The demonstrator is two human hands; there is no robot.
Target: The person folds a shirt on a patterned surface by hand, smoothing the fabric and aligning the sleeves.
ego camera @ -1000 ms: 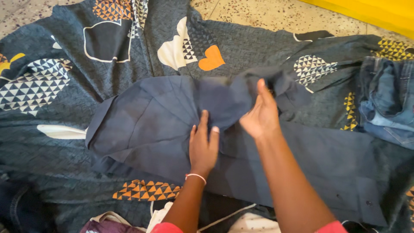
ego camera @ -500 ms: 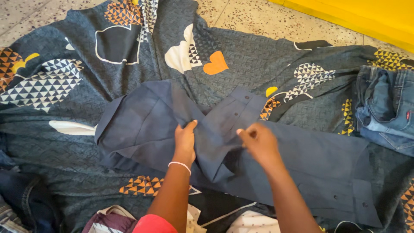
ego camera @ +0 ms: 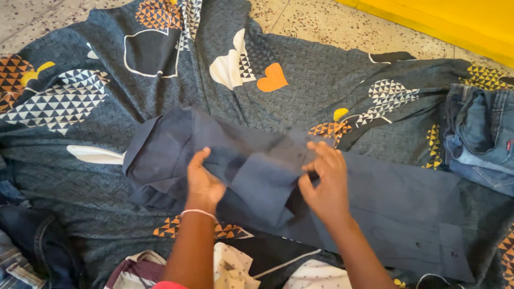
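I am looking down at a dark navy shirt (ego camera: pixel 385 198) that is lying spread across a patterned bedsheet (ego camera: pixel 321 91) on the floor, filling the centre of my view and running out toward four o'clock, where small buttons are showing near its edge. Its cloth is plain, creased and partly folded over itself, with a flap doubled back in the middle.

My left hand (ego camera: pixel 203 182) is pressing on the shirt at about seven o'clock of centre, its fingers curled narrow and pinching a fold of the cloth. My right hand (ego camera: pixel 326 184) is sitting just beside it at about four o'clock of centre, its fingers bent close together and gripping the edge of the folded flap. A white bracelet (ego camera: pixel 198 213) is circling my left wrist.

The bedsheet is dark grey with white, orange and yellow shapes. Blue jeans (ego camera: pixel 479 142) are lying bunched at three o'clock, well apart from my hands. More crumpled clothes (ego camera: pixel 225 267) are piling at six o'clock, touching the shirt's near edge. A yellow wall (ego camera: pixel 460 18) is running along one o'clock, above speckled floor (ego camera: pixel 321 21).
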